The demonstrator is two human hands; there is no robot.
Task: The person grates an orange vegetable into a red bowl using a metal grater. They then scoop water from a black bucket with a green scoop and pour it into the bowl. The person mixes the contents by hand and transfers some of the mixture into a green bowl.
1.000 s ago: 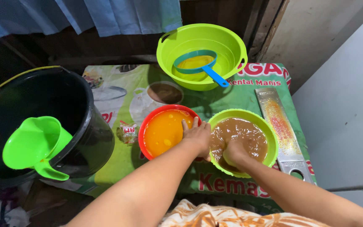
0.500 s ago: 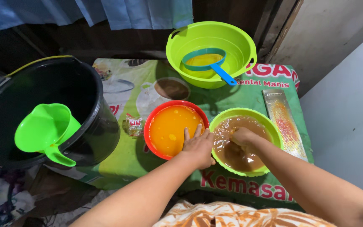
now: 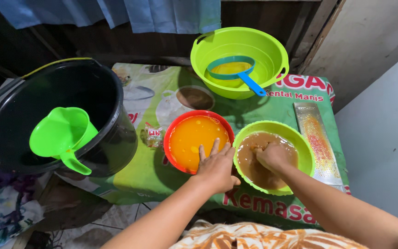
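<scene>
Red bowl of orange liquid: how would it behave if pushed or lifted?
The red bowl looks nearly full, so its liquid would probably slosh over the rim. Likely heavy for thin plastic; walls may flex. The left hand rests on its edge, possibly steadying it.

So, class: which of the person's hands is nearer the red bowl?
Left. The left hand rests on the red bowl's rim; the right hand is in the small green bowl beside it.

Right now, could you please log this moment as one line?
left hand: on red bowl rim | right hand: in brown mixture, small green bowl | metal grater: alongside
</scene>
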